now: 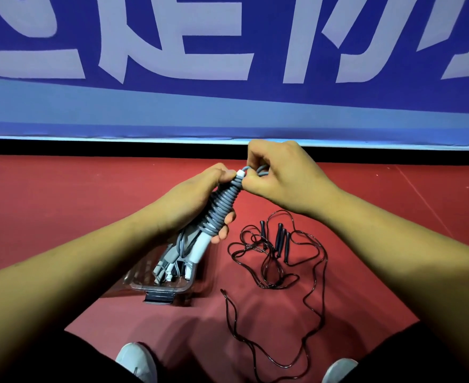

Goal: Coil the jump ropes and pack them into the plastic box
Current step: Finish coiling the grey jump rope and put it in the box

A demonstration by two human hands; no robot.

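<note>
Below the right hand (285, 175), black ropes (277, 255) sprawled over the floor (62, 203); under the left hand (194, 200) sat the part-filled plastic box (161, 288). Bare floor lay open further left.

Head-worn, forward and down, seemingly close

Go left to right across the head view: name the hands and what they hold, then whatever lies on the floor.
Held up: left hand → coiled grey jump rope → right hand. On the red floor: clear plastic box → loose black jump ropes.
</note>
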